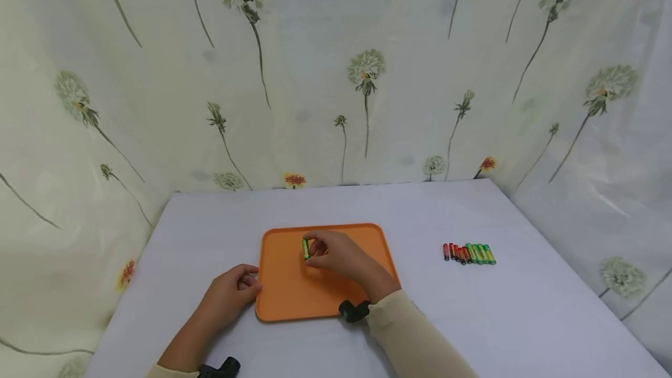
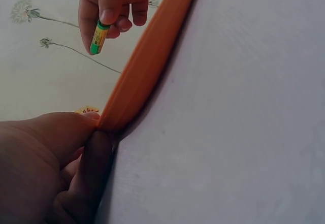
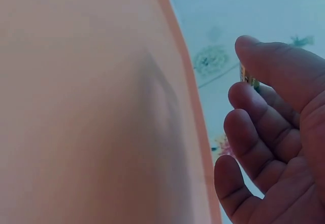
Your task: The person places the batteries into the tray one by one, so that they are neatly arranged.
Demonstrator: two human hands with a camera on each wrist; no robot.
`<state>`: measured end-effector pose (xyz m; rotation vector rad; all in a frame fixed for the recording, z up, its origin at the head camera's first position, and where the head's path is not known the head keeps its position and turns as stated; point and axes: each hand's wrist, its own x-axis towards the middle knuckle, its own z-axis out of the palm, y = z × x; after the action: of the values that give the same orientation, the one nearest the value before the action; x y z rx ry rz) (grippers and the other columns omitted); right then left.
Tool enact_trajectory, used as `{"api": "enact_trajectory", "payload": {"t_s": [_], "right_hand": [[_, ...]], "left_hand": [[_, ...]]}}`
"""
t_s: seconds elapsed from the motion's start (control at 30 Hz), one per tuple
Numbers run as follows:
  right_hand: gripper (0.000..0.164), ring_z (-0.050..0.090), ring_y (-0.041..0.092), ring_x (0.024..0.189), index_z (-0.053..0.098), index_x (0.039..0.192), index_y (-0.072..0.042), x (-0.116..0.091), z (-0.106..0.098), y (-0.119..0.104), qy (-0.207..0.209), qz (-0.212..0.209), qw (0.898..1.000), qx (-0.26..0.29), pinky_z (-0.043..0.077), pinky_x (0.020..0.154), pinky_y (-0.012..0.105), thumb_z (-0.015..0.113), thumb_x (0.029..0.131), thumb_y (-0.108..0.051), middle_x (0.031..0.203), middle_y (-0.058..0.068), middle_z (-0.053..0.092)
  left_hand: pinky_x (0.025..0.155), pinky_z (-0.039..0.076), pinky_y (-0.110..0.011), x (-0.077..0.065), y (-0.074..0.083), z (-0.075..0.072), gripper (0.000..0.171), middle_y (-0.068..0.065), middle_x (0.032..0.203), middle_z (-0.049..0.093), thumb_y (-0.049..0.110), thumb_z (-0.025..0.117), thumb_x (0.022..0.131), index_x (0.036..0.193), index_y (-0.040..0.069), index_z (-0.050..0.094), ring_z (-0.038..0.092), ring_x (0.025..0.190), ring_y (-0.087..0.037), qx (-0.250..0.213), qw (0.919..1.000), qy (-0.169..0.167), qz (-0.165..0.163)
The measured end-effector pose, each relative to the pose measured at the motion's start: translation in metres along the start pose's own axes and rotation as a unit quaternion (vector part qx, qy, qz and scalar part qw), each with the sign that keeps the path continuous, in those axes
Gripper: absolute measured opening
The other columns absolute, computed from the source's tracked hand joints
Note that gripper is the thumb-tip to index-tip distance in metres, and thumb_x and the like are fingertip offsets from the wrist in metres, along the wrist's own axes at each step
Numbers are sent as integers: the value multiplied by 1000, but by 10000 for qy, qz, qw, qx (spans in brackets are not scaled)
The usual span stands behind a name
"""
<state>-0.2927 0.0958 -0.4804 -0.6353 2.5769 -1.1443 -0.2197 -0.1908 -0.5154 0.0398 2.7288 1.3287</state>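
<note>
Over the orange tray point(image 1: 286, 290), my right hand point(image 1: 336, 255) pinches a green battery point(image 1: 305, 248) between thumb and fingertips. The left wrist view shows this battery point(image 2: 100, 37) with its green end pointing down, above the tray's rim point(image 2: 147, 66). Most of it is hidden behind the fingers in the right wrist view, where the other fingers point(image 3: 241, 127) are loosely bent. My left hand point(image 1: 228, 296) grips the tray's left edge, thumb at the rim and a finger against its underside.
To the right of the tray, a row of red batteries point(image 1: 454, 252) and green batteries point(image 1: 480, 254) lies on the white table point(image 1: 436, 319). A curtain with a dandelion print point(image 1: 315, 74) hangs behind the table and along its sides.
</note>
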Motion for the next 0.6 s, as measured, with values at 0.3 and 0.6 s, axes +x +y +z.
{"api": "enact_trajectory", "payload": {"t_s": [0.3, 0.6], "right_hand": [[49, 65, 11, 96, 63, 139, -25, 7, 5, 1, -112, 62, 9999, 113, 55, 85, 32, 81, 94, -31, 105, -12, 68], [48, 65, 9, 94, 64, 137, -28, 20, 14, -11, -272, -92, 9996, 53, 54, 86, 31, 82, 92, -35, 102, -13, 69]], "left_hand": [[76, 52, -26, 2, 1, 5, 35, 4, 93, 68, 18, 78, 95, 127, 8, 69, 63, 83, -9, 39, 10000, 40, 10], [75, 52, -26, 2, 0, 2, 35, 5, 92, 69, 17, 78, 94, 127, 8, 69, 63, 82, -9, 103, 9999, 74, 46]]}}
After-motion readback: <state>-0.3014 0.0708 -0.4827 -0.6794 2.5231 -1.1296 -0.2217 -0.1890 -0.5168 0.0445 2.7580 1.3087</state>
